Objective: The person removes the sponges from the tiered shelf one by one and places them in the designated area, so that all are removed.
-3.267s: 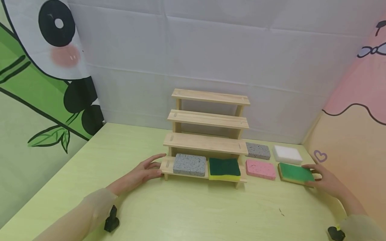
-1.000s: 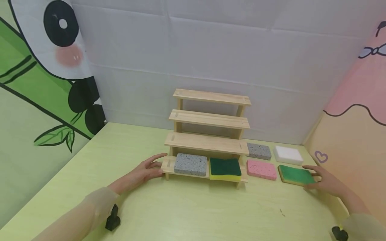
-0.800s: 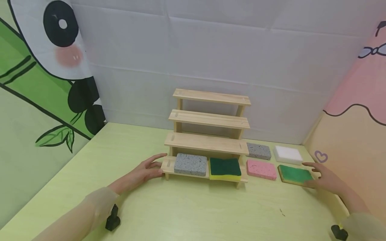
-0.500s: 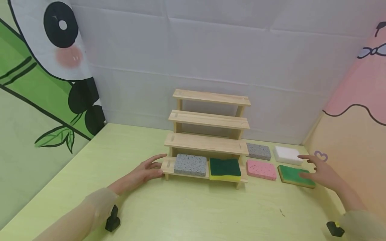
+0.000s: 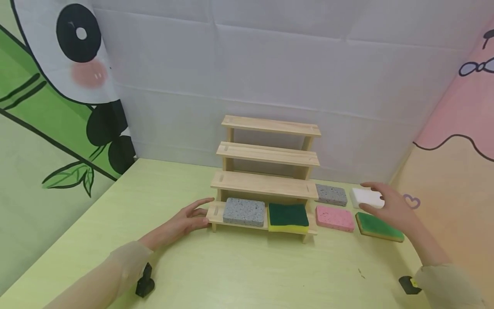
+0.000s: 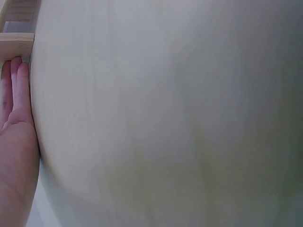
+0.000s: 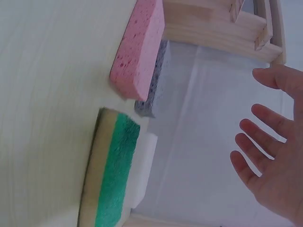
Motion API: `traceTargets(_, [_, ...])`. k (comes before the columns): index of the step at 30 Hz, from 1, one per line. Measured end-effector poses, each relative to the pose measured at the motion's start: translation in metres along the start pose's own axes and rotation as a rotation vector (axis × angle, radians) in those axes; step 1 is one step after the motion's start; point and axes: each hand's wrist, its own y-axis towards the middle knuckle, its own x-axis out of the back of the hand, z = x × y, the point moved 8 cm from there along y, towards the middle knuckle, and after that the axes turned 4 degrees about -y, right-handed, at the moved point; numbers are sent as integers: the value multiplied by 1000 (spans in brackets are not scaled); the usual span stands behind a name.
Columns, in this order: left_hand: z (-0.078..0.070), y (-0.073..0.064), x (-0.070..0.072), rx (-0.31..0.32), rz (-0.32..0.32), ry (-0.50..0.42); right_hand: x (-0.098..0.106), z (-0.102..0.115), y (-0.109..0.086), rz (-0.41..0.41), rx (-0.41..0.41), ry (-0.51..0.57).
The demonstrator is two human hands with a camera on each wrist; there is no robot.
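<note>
A four-step wooden shelf (image 5: 265,185) stands mid-table. My left hand (image 5: 181,224) touches the left end of its bottom step, with straight fingers (image 6: 22,85) in the left wrist view. That step carries a grey speckled pumice-like block (image 5: 244,211) and a yellow sponge with a dark green scouring top (image 5: 287,216). My right hand (image 5: 391,208) hovers, fingers spread and holding nothing, and partly covers a white sponge (image 5: 362,197) in the head view. Nearest below that hand lies a green-topped scouring sponge (image 5: 378,226), with its tan side showing in the right wrist view.
A pink speckled block (image 5: 334,218) and a second grey block (image 5: 331,195) lie right of the shelf, the grey one partly behind it. A white sheet (image 5: 270,64) hangs at the back. Printed panels stand on both sides, the right one (image 5: 459,184) close to my right hand.
My right hand has left the green-topped sponge, which stays on the table, and moved up and left over the white sponge. The left hand keeps its place at the shelf.
</note>
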Motion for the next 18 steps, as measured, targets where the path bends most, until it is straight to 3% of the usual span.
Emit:
traceTargets(13, [1,3,1,-57,31,-9,-8,75,18,-109,80,70])
traceTargets(18, [2,6,2,-47,23,1,-19,97,22,-129,105,108])
